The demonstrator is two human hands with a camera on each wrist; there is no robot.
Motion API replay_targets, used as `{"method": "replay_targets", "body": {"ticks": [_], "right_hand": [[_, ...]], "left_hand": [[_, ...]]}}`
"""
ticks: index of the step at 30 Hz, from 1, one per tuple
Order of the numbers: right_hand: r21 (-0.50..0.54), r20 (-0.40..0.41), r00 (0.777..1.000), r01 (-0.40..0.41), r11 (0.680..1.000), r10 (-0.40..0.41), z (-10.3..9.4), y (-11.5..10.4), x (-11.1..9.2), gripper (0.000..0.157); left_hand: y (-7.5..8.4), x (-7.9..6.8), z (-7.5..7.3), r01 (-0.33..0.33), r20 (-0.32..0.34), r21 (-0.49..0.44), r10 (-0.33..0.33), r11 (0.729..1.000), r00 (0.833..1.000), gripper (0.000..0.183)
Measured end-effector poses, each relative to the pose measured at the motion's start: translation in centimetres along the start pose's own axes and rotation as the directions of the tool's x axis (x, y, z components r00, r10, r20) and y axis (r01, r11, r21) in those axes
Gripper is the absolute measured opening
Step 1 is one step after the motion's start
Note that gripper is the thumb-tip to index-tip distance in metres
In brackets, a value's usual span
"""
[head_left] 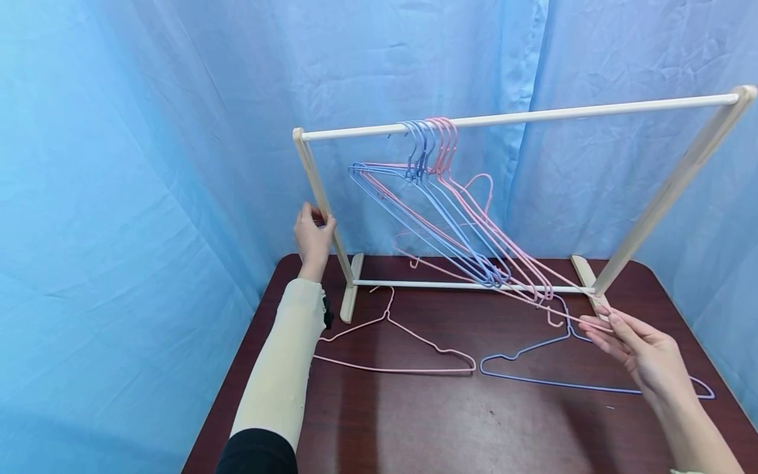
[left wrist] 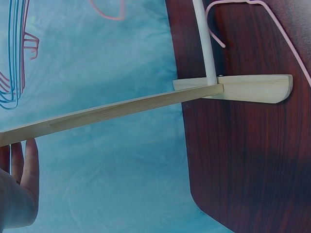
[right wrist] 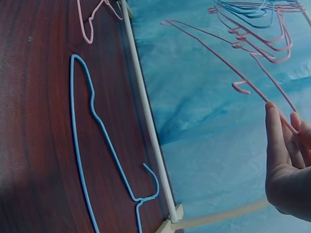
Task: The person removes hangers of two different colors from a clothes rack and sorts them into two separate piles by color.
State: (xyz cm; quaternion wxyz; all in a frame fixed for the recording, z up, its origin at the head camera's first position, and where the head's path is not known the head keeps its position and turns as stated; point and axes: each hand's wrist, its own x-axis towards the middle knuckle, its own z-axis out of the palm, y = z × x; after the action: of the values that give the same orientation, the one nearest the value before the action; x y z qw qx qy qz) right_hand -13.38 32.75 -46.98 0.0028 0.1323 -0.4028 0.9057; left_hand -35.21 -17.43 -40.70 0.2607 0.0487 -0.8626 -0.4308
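At the left upright post (head_left: 322, 191) of a wooden rack, my left hand (head_left: 312, 238) grips the post with its fingers against the wood. In the left wrist view, the fingers (left wrist: 30, 162) press up to the post's edge. My right hand (head_left: 648, 352) pinches one end of a pink wire hanger (right wrist: 243, 79) between thumb and fingers. This hanger extends away from the hand toward the back of the rack, held off the table. Several blue hangers (head_left: 447, 214) and pink hangers (head_left: 478, 220) hang bunched on the top rail (head_left: 551, 116), left of its middle.
A pink hanger (head_left: 393, 370) lies flat on the dark wooden table (head_left: 426, 428) before the rack. To its right lies a blue hanger (head_left: 551, 381), partly behind my right hand. The lower rail (head_left: 426, 284) joins the rack's two feet. Blue curtains (head_left: 177, 164) surround the table.
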Motion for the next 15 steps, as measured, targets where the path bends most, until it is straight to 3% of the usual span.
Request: {"method": "replay_targets", "body": {"ticks": [15], "right_hand": [[-0.132,0.023,0.988,-0.147,0.98,0.151,-0.1,1.8,0.2,0.043]], "left_hand": [[0.0,0.0,0.0,-0.005,-0.004,-0.006,0.004,1.0,1.0,0.019]]}}
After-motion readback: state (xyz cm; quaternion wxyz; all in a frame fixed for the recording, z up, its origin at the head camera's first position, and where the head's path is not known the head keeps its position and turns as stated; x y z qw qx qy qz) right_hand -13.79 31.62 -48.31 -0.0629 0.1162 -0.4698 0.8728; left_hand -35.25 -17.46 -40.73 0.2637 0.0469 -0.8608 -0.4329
